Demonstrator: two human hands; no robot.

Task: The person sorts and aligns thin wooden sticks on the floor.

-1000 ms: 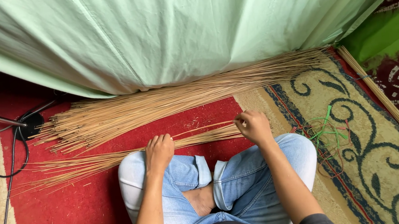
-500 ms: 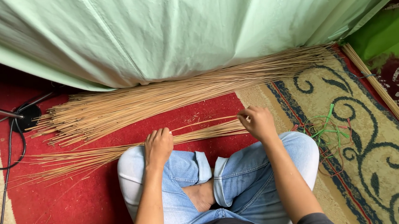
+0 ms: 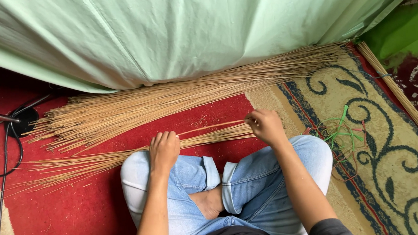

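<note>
Gripping the small bundle of sticks (image 3: 123,158) across the knees, the left hand (image 3: 164,150) is curled down over its middle, fingers closed and pressing the sticks against the jeans (image 3: 193,175). The right hand (image 3: 267,126) is closed too, pinching the thick ends of the same bundle, with one loose stick (image 3: 210,128) lifting just above the rest. To do this well, I reckon the left hand should keep the middle pinned flat while the right evens up the ends, tucking that stray stick back in before it slips out; too tight a squeeze could snap such thin sticks.

The bundle lies on the red carpet (image 3: 78,215), thin tips fanning off to the left. Beyond it a far bigger heap of sticks (image 3: 168,100) runs along under a pale green cloth (image 3: 188,30). Near the right knee sits a tangle of green and red ties (image 3: 340,135).
</note>
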